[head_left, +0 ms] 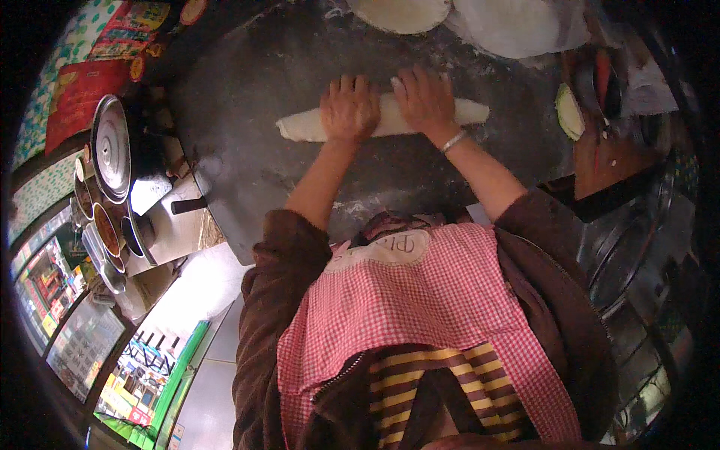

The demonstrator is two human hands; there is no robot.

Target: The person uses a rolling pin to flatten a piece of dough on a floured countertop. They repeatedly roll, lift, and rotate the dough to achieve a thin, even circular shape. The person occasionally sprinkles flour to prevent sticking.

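Observation:
A long, pale roll of dough with tapered ends lies across the dark, flour-dusted worktop. My left hand presses palm down on it, left of its middle, with the fingers stretched over the far side. To the right of the middle, my right hand lies on the roll in the same way, its fingers somewhat spread and slightly blurred. A bracelet circles the right wrist. Both ends of the dough stick out past my hands. Whether a rolling pin is inside it cannot be seen.
Two pale round dough sheets, one beside a larger one, lie at the far edge. A cut green vegetable and a red-handled tool are at right. Left stand a metal lid, several bowls and a black handle.

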